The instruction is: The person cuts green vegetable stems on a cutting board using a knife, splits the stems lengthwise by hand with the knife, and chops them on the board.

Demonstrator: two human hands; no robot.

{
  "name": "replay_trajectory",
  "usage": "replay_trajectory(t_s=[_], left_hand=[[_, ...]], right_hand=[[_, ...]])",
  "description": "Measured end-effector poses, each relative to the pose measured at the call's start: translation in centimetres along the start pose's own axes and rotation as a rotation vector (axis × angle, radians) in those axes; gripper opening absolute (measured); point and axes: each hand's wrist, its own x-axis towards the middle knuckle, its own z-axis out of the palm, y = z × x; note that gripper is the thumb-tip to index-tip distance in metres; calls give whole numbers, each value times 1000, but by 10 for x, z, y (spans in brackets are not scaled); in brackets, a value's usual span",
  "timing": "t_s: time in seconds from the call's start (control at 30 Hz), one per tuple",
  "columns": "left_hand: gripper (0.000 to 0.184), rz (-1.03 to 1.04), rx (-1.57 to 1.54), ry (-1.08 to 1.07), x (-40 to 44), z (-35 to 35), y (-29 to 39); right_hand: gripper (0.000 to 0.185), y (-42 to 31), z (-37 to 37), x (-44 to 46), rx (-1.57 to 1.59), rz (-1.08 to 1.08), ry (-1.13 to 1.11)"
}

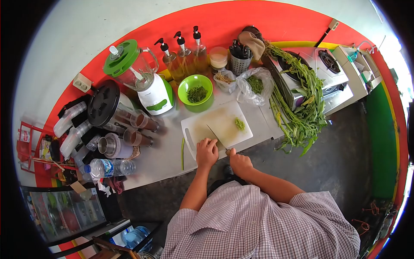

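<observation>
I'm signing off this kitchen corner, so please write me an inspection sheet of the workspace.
Surface: grey table, bearing a white cutting board.
Job's things: knife, its blade over the board; chopped greens near the board's right edge; green bowl behind, holding more.
Clutter: blender and pump bottles along the wall; water bottle at left.
Hands: right hand grips the knife's handle; left hand is close to the blade, contact unclear.
Cables: black cable at the right-hand wall socket; far end hidden.
Surroundings: leafy stems draped over the stove.
</observation>
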Motion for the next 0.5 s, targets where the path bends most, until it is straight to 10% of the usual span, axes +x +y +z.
replay_trajectory(t_s=[0.5], left_hand=[[17, -20, -48, 19, -6, -6, 3]], right_hand=[[22, -9, 3, -5, -88, -21, 97]])
